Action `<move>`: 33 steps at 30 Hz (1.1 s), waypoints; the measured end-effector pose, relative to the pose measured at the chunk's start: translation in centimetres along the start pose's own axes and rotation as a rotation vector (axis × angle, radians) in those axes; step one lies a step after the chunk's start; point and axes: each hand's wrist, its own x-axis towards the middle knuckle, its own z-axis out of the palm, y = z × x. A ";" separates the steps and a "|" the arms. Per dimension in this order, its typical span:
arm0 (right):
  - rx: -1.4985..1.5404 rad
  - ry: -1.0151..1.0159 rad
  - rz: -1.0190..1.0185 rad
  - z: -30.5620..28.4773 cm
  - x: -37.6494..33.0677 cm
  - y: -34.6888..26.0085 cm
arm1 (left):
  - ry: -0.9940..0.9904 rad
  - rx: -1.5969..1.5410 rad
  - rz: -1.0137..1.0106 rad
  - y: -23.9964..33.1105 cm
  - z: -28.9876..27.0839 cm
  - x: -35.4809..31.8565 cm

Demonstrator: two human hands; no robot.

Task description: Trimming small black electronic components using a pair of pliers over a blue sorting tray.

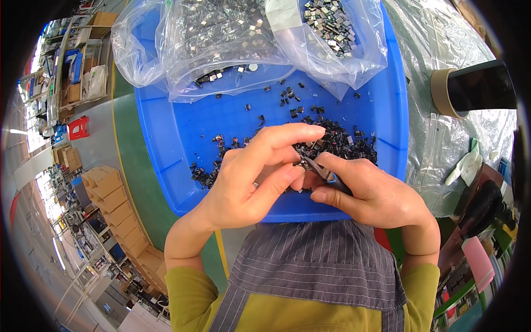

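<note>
Over the near part of a blue plastic tray (157, 141), my two hands meet. My right hand (368, 191) is closed around small cutting pliers (331, 176) with dark handles, their jaws pointing up and left. My left hand (260, 174) has its thumb and fingertips together beside the jaws, pinching a tiny piece that the fingers mostly hide; its index finger is stretched out above. Beneath and beyond the hands lies a loose pile of small dark pieces (354, 145). Clear plastic bags (227, 41) of small shiny metallic pieces (330, 25) rest in the tray's far part.
At the right, a roll of tan tape (442, 93) and a dark phone-like slab (482, 87) sit on a plastic-covered surface, with a white glove-like item (467, 167) nearer. Cardboard boxes (113, 202) stand on the floor at left, near a red stool-like object (78, 128).
</note>
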 end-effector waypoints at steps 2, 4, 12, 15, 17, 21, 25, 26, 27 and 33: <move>-0.008 0.010 -0.035 0.2 0.0 0.2 | -0.002 0.002 -0.025 0.2 -0.1 0.0; 0.011 0.012 -0.013 0.3 -0.1 0.3 | -0.009 -0.046 -0.088 0.2 -0.1 0.1; -0.074 0.002 0.066 0.1 0.0 0.0 | -0.005 -0.081 -0.127 0.4 -0.1 0.2; -0.141 0.010 0.139 0.1 0.0 -0.3 | -0.015 -0.067 -0.124 0.3 -0.2 0.1; -0.166 0.026 0.139 0.3 -0.1 -0.2 | 0.012 -0.104 -0.210 0.6 0.0 0.2; -0.177 0.183 -0.045 1.0 -0.1 1.1 | 0.009 0.081 -0.090 -0.6 0.1 0.3; -0.188 0.228 -0.036 0.9 -0.2 0.9 | 0.057 0.386 0.105 -1.2 0.5 0.6; -0.189 0.229 -0.037 0.9 -0.2 0.7 | 0.119 0.582 0.271 -1.4 0.6 0.7; -0.173 0.221 -0.027 0.9 -0.3 0.5 | 0.153 0.619 0.309 -1.5 0.8 0.7; -0.118 0.190 0.013 0.7 -0.4 0.2 | 0.251 0.789 0.465 -2.1 1.1 0.6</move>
